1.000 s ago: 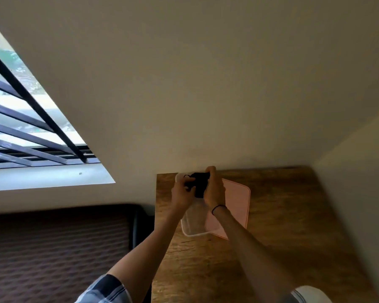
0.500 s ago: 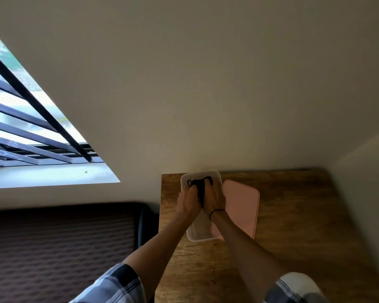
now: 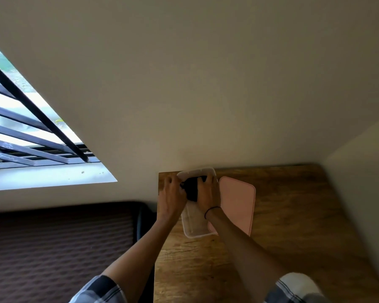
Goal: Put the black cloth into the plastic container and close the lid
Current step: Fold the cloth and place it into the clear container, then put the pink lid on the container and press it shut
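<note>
The black cloth (image 3: 192, 188) is a small, dark, bunched wad with no readable texture, sitting inside the far end of the plastic container (image 3: 195, 226), toward 12 o'clock. The container is a clear, long rectangular tub with rounded corners; its near half shows only the see-through floor. Both hands press on the cloth: the left hand (image 3: 172, 199) at its 9 o'clock side, the right hand (image 3: 207, 193) at its 3 o'clock side, fingers curled around the wad and grasping it. A thin dark band circles the right wrist.

The pink lid (image 3: 236, 202) lies flat on the wooden surface (image 3: 293, 215), just beside the container at 3 o'clock; the right forearm crosses its near corner.

The container stands close to the surface's far edge, against the wall (image 3: 206, 84), and near the left edge at 9 o'clock. Wide bare wood runs toward 3 and 6 o'clock. A barred window (image 3: 31, 132) is at 9 o'clock.

The hands hide most of the cloth; the fingertips cannot be made out.
</note>
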